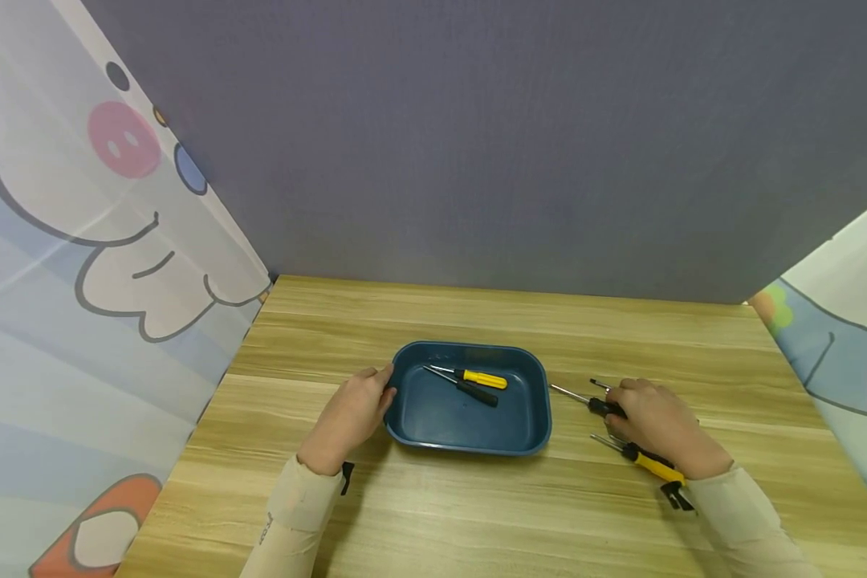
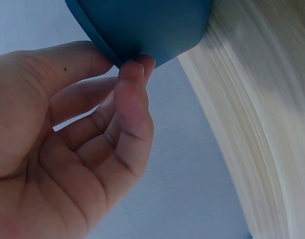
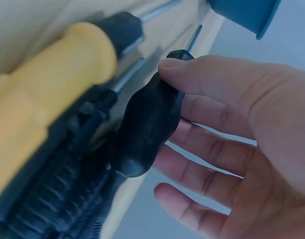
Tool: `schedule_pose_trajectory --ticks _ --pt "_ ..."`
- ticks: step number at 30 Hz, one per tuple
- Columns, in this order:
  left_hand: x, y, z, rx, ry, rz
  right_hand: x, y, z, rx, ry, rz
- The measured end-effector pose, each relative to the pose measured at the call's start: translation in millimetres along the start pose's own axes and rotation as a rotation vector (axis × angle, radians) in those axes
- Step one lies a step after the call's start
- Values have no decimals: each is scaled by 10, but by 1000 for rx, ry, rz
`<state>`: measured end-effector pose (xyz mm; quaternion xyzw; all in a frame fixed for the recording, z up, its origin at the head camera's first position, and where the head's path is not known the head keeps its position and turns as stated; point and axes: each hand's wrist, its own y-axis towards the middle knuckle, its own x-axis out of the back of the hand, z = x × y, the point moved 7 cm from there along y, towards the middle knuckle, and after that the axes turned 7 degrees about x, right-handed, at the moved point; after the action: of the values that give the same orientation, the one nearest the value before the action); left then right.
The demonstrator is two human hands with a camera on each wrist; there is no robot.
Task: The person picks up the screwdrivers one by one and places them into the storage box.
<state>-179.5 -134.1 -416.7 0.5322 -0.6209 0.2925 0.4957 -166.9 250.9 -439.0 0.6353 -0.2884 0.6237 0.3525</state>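
Currently, right grip [image 1: 653, 413] narrow — pinching a black screwdriver [image 3: 148, 119], yellow screwdriver [image 1: 657, 467] near it on the tabletop [image 1: 433, 514]. Left grip [image 1: 352, 408] narrow — pinching the blue tray [image 1: 433, 421] at its rim.

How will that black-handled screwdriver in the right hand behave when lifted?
The black-handled screwdriver should stay stiff, given its straight metal shaft. It will probably feel handle-heavy, since the handle is far thicker than the shaft. That smooth, rounded handle may twist if the right hand loosens.
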Motion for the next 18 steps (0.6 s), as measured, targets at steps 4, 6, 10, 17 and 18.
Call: schedule_pose_trajectory --ticks 4,6,10,17,18 --pt "2 -4 3 1 4 -1 76 31 4 6 -7 -12" --pt "4 -4 2 2 6 0 132 51 10 22 -8 -26" --pt "5 0 1 7 6 7 264 106 21 56 -2 -51" --pt "2 5 2 12 6 12 486 239 60 70 26 -55" --pt "2 4 2 11 5 12 513 263 74 75 25 -56"
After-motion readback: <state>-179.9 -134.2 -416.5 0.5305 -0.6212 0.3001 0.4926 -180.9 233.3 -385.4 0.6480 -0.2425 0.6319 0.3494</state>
